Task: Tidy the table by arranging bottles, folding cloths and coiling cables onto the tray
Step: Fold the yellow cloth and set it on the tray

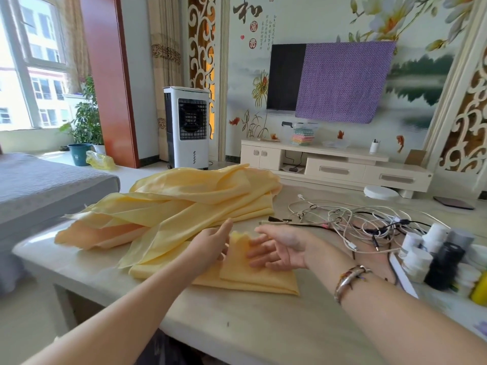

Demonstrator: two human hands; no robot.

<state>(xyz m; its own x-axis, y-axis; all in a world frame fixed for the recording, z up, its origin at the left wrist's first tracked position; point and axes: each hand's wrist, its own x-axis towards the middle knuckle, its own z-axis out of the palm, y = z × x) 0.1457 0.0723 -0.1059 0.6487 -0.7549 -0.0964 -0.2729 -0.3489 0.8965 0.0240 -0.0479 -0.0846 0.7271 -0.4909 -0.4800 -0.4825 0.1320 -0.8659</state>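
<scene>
Two hands (210, 246) (279, 248), one heap of yellow cloths (184, 206), one tangle of cables (355, 222), several bottles (434, 248), number unclear

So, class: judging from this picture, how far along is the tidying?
Early. Done: bottles grouped at the right, apparently on the tray. In hand: both hands, left and right, fold a yellow cloth. Left: the cloth pile and the tangled cables.
</scene>
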